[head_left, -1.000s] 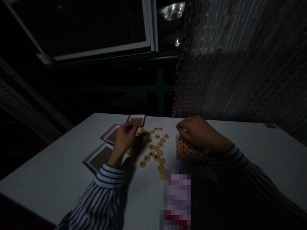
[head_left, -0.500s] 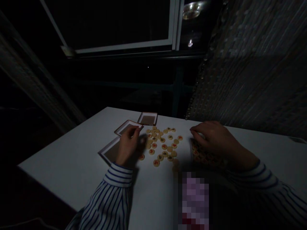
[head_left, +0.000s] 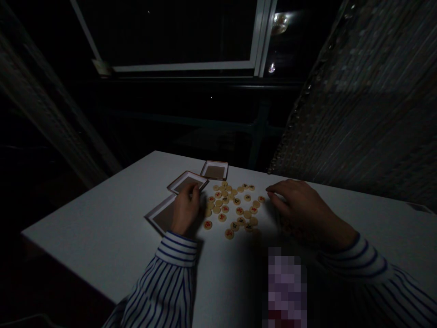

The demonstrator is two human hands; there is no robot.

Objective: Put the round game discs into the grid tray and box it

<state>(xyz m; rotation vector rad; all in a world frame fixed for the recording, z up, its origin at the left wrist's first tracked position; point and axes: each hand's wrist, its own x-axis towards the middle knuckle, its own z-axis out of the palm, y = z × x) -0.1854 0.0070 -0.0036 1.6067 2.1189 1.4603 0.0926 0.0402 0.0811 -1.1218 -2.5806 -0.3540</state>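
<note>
Round wooden Chinese chess pieces (head_left: 239, 211) lie scattered on the white table, some showing red or black characters and others blank sides. At their left is my left hand (head_left: 186, 207), its fingers curled in, over the edges of the shallow boxes; whatever it may hold is hidden. My right hand (head_left: 300, 207) reaches in from the right with its fingers stretched forward and the thumb apart, close to a red-marked piece (head_left: 261, 199). Beneath that hand, in deep shadow, more pieces (head_left: 297, 231) sit close together, mostly covered.
Three shallow boxes, a rear one (head_left: 215, 171), a middle one (head_left: 180, 182) and a near one (head_left: 160, 217), stand on the white table (head_left: 85, 228). Bead curtains (head_left: 358, 114) hang at the right and left. A window frame (head_left: 191, 67) is behind. A blurred patch covers the lower middle.
My view has shifted slightly. My right hand has moved left toward the loose pieces, covering more of the grouped ones. My left hand's fingers look more curled.
</note>
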